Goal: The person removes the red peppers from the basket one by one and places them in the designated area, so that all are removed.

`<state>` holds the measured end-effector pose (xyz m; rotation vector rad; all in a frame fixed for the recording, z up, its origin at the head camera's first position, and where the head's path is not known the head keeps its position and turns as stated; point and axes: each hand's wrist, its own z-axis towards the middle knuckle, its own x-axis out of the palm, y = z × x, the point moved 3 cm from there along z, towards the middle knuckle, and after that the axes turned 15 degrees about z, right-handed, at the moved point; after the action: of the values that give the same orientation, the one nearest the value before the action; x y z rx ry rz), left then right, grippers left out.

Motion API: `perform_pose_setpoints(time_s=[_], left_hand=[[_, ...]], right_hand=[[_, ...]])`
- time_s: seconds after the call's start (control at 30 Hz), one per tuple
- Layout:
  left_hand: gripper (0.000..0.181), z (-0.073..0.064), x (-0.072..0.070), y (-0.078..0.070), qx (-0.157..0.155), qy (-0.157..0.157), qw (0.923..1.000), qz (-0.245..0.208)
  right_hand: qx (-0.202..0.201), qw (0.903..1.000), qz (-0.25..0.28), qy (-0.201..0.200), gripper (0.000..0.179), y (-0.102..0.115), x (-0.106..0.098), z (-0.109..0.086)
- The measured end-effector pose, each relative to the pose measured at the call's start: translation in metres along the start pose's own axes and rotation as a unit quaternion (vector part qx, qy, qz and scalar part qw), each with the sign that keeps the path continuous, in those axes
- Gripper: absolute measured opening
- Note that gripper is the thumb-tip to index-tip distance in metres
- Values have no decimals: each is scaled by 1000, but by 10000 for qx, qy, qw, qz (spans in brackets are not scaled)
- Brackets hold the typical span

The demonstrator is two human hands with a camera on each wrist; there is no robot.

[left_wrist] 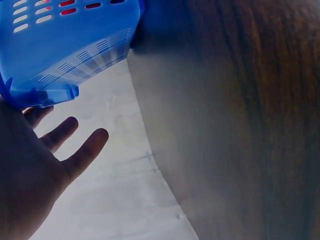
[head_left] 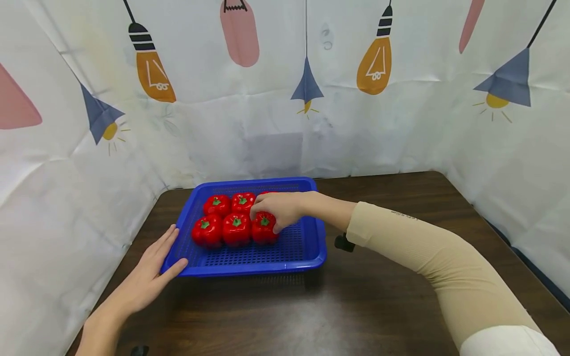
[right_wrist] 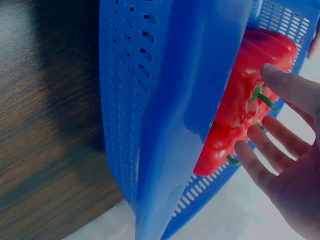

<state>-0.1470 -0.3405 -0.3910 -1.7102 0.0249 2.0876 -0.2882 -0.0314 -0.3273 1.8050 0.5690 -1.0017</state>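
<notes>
Several glossy red bell peppers with green stems sit in two rows in a blue perforated plastic basket (head_left: 289,267). My right hand (head_left: 285,208) reaches over the right side, around the front-right bell pepper (head_left: 264,228). In the right wrist view its fingers are spread and fairly straight, the thumb overlapping a bell pepper (right_wrist: 245,75). A back-row pepper (head_left: 268,192) is mostly hidden behind this hand. My left hand (head_left: 147,272) lies with fingers extended along the basket's left rim; the left wrist view shows its spread fingers (left_wrist: 87,152) beside the basket's underside.
The basket stands at the back left of a dark wooden table (head_left: 356,296). A white curtain (head_left: 276,123) printed with lamps and bulbs surrounds the table's back and sides. A small black object (head_left: 344,243) shows beneath my right wrist.
</notes>
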Motion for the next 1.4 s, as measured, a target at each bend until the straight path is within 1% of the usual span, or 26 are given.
perform_pose_setpoints(time_s=[0.2, 0.43, 0.63, 0.8, 1.07, 1.4], left_hand=[[81, 0, 0, 1, -99, 98, 9999, -10], [81, 0, -1, 0, -119, 108, 9998, -65], [81, 0, -1, 1, -176, 138, 9997, -99], [81, -1, -2, 1, -244, 171, 9995, -104], [82, 0, -2, -1, -254, 221, 9993, -130], [83, -1, -3, -1, -354, 333, 9987, -129]], right_hand=[[38, 9997, -227, 73, 53, 1, 3, 7], [236, 9992, -260, 199, 54, 2, 4, 12], [299, 9976, -539, 322, 53, 2, 5, 16], [313, 9962, -668, 454, 51, 4, 6, 18], [279, 9954, -724, 556, 51, 7, 7, 18], [377, 9941, -733, 701, 60, 6, 12, 18]])
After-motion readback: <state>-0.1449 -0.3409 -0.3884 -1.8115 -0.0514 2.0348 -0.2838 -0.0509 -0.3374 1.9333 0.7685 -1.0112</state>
